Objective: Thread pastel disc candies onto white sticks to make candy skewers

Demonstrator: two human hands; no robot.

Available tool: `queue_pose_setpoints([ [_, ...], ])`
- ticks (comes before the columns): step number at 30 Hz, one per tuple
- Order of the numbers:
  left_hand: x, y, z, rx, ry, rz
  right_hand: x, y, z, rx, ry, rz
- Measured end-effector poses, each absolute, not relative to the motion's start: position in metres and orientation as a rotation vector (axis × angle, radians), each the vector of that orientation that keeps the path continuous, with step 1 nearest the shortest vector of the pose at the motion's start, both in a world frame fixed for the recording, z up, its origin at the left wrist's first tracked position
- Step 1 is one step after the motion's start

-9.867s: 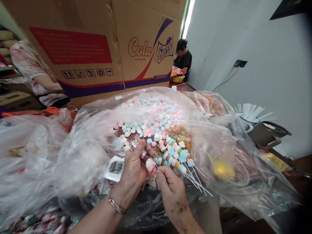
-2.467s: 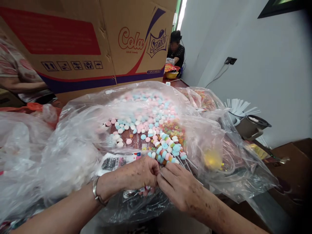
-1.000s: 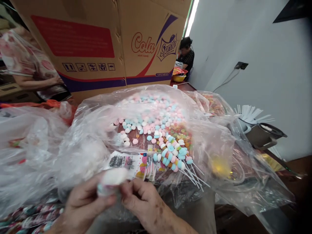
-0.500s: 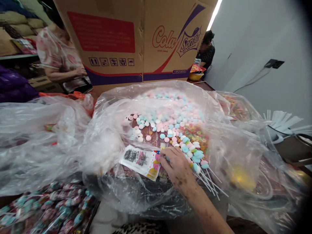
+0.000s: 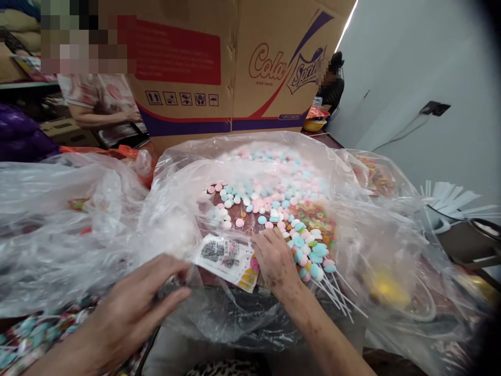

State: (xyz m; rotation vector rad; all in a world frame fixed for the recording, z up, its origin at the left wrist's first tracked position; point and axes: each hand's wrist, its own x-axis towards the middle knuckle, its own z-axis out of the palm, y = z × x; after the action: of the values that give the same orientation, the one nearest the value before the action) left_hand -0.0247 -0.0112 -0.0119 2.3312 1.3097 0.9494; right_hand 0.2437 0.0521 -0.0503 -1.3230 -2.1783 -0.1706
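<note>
My left hand [image 5: 151,295] is at the lower left, thumb and fingers apart, holding nothing, just left of a white printed packet [image 5: 225,261]. On the packet's right edge rests my right hand [image 5: 276,258], its fingers curled down; whatever lies under the fingertips is hidden. Right of that hand lie candy sticks [image 5: 332,292] topped with blue, pink and white pieces. Loose pastel candies [image 5: 270,183] are heaped behind, inside a clear plastic sheet [image 5: 172,209]. Small ring-shaped candies [image 5: 315,216] in yellow, red and green sit at the heap's right.
A large cardboard box [image 5: 235,68] stands behind the candies. Wrapped candies [image 5: 39,334] fill the lower left. White sticks [image 5: 450,198] stand at the right by a dark container [image 5: 465,240]. Two people are beyond the box, one on each side.
My left hand has come into view from the lower left. My right hand has shifted slightly left and its fingers are more curled at the packet's edge.
</note>
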Motion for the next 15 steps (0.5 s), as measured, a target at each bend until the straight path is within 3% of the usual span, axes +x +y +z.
queue_pose_setpoints([
  [5,0.046,0.031,-0.008,2.768,1.141,0.955,0.245,0.026,-0.030,-1.152,-2.076,-0.074],
  [11,0.066,0.032,-0.012,2.445,0.964,0.607,0.257,-0.004,-0.031,-1.050,-1.888,0.336],
  [15,0.068,0.023,-0.018,2.300,0.916,0.565,0.260,-0.013,-0.038,-1.060,-1.803,0.353],
])
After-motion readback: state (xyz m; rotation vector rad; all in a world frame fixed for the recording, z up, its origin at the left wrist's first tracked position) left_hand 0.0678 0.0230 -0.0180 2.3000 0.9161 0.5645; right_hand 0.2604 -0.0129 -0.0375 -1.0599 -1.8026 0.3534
